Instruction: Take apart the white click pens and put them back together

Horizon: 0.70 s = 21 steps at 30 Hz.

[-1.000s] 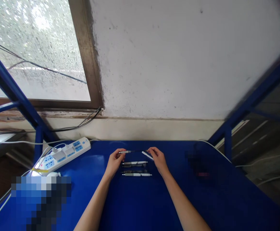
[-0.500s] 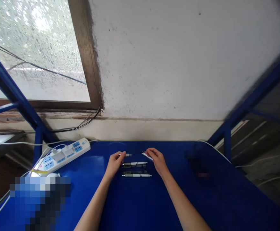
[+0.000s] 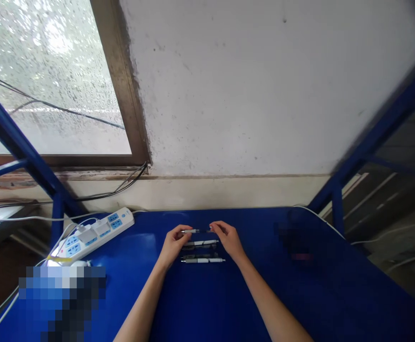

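A thin pen (image 3: 195, 231), pale at the left and dark toward the middle, lies level between my two hands just above the blue table. My left hand (image 3: 173, 244) pinches its pale left part between thumb and fingers. At the other end, my right hand (image 3: 227, 239) has its fingertips closed on the dark right end; the exact tip is hidden. Nearer to me, two white-and-grey pens lie crosswise on the table: one pen (image 3: 202, 243) close below my hands, partly behind the left fingers, and another pen (image 3: 203, 260) farther down.
A white power strip (image 3: 116, 230) with blue sockets and plugged-in adapters lies at the left of the blue table (image 3: 200, 304). Blurred dark items (image 3: 293, 242) sit at the right. A cable (image 3: 321, 219) runs along the back right; blue frame posts stand at both sides.
My hands have come slightly closer together, and the pen's pale and dark parts now line up between them. The white piece at my right fingers no longer shows. The view has shifted slightly.
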Each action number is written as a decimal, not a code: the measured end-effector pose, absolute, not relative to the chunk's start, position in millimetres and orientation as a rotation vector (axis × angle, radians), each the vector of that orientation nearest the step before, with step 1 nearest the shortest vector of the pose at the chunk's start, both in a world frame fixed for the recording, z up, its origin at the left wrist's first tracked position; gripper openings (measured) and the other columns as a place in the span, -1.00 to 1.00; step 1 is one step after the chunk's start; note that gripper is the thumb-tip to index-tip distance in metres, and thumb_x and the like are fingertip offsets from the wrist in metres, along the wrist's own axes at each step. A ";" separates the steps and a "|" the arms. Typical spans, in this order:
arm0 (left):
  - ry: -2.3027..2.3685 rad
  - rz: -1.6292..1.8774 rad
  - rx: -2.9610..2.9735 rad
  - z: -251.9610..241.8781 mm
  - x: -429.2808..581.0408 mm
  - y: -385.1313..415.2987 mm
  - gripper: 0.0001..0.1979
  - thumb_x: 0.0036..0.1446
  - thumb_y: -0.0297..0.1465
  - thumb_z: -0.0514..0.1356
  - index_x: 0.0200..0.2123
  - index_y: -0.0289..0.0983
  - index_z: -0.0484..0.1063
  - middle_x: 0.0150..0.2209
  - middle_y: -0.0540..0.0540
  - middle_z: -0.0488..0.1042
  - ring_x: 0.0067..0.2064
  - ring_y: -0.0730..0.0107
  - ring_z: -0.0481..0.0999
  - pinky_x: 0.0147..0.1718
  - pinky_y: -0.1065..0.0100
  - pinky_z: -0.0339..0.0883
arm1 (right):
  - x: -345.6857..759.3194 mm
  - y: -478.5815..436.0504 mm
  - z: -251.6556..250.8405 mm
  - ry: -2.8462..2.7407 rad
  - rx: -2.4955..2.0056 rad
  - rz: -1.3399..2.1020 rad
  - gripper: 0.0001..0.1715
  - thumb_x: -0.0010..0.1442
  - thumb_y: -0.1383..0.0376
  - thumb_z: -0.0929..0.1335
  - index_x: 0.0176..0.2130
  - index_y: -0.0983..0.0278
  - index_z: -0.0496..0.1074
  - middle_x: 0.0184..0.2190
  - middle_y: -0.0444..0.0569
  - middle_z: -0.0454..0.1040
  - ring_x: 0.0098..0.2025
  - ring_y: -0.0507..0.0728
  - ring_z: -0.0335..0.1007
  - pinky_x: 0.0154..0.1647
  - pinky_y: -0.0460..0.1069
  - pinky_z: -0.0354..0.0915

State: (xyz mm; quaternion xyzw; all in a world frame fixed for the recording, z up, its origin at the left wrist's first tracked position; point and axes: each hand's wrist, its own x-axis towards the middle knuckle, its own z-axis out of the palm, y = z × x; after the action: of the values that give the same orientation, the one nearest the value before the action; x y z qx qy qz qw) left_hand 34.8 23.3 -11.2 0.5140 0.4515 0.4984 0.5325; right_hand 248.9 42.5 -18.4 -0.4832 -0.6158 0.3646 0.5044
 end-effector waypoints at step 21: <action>1.061 1.393 1.142 -25.2 22.6 38.1 -0.68 -0.02 -0.22 0.33 -0.25 -0.31 0.45 -0.45 0.01 0.45 -0.46 0.52 0.36 -0.42 0.48 0.23 | 279.9 55.6 -47.3 -1.730 -1.691 0.269 -0.94 -0.02 0.31 0.38 -0.51 0.24 0.42 -0.47 -0.02 0.36 -0.36 0.17 0.30 -0.28 0.03 0.18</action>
State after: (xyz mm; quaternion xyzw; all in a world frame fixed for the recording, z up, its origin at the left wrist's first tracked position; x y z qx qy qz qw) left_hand 22.6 38.1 -25.2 0.4724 0.4389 0.5766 0.5017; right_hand 279.9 55.6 -47.3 -0.6517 -0.6668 0.1035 0.3464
